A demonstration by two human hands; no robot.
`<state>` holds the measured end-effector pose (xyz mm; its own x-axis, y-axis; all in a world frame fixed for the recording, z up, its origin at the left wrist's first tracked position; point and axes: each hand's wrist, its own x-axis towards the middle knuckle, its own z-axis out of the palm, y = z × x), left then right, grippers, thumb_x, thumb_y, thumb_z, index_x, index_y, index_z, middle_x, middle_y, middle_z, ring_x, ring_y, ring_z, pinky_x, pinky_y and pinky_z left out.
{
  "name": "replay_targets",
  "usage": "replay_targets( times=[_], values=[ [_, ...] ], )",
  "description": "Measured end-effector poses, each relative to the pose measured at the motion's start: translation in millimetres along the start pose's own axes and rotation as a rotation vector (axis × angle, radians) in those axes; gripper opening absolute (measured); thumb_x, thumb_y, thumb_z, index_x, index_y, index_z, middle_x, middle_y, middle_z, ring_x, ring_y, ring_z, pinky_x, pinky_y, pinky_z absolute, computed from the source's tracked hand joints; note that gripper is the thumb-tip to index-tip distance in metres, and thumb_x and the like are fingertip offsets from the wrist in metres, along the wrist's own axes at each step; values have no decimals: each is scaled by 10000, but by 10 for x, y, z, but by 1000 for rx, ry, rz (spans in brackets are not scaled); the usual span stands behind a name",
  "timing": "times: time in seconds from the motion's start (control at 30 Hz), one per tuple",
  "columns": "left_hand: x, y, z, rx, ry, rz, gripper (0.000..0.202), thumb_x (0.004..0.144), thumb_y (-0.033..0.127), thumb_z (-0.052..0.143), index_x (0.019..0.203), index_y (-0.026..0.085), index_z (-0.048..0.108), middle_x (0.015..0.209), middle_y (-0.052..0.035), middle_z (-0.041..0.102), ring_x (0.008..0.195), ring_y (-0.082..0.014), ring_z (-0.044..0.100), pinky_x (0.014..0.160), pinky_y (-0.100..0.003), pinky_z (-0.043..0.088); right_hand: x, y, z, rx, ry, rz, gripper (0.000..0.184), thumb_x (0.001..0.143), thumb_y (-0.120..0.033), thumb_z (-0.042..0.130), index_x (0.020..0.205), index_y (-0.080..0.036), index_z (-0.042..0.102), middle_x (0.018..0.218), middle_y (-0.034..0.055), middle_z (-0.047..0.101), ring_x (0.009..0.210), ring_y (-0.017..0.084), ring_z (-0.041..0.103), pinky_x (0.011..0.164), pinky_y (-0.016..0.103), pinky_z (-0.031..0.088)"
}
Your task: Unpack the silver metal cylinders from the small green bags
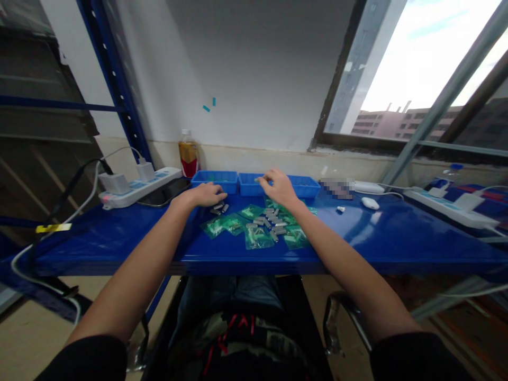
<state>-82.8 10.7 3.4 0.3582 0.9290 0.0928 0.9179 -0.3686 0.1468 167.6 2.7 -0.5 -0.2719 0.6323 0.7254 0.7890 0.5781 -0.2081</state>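
Hands [278, 188] near bins [306, 191] — bottle label [189, 168] illegible

Hands [204, 195] [278, 188] bare. Short black sleeves [93, 357] [413, 357], seven and five o'clock. Six o'clock: dark camouflage-patterned garment [275, 341], red streaks [223, 347]; blue jeans [234, 293].

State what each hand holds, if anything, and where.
Cannot be told: left hand is at small silver metallic pieces, right hand by a rectangular blue plastic tray; both grips unclear.
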Motion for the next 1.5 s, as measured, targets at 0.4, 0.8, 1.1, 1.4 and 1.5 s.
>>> replay_targets(
  times=[0.4,0.8,1.1,1.4,1.5],
  values=[
    [-21,43,126,64,70,-220,418,812,460,516,1151,228,596,1164,-172,637,1016,-342,611,857,-433,455,-61,521,-12,-245,-118,411,304,855,-416,521,981,-186,673,1061,160,583,1055,315,484,864,442,396],
    [17,85,107,-18,-8,-230,184,731,343,621,858,231,692,966,-60,722,892,-234,656,731,-268,471,-69,-167,107,-101,-134,72,274,871,-401,506,974,-194,653,1014,111,584,1028,269,462,889,415,377],
    [11,236,158,-609,147,184,292,767,291,595,990,179,444,670,18,597,608,-137,549,586,-243,410,-153,-302,190,76,-249,-184,275,854,-295,547,1102,-177,564,936,68,605,901,209,508,855,356,392],
    [-12,330,78,-1025,121,304,356,769,392,630,947,189,399,672,34,575,619,-104,560,634,-237,445,-129,-364,158,117,-152,-247,150,895,-296,504,932,-168,572,905,76,614,874,201,520,805,325,395],
    [-13,334,64,-958,150,376,358,766,419,622,974,153,502,735,-4,602,689,-124,577,693,-264,462,-112,-333,166,114,-113,-210,210,939,-302,431,869,-172,581,876,71,617,857,187,526,805,312,385]
  ],
)
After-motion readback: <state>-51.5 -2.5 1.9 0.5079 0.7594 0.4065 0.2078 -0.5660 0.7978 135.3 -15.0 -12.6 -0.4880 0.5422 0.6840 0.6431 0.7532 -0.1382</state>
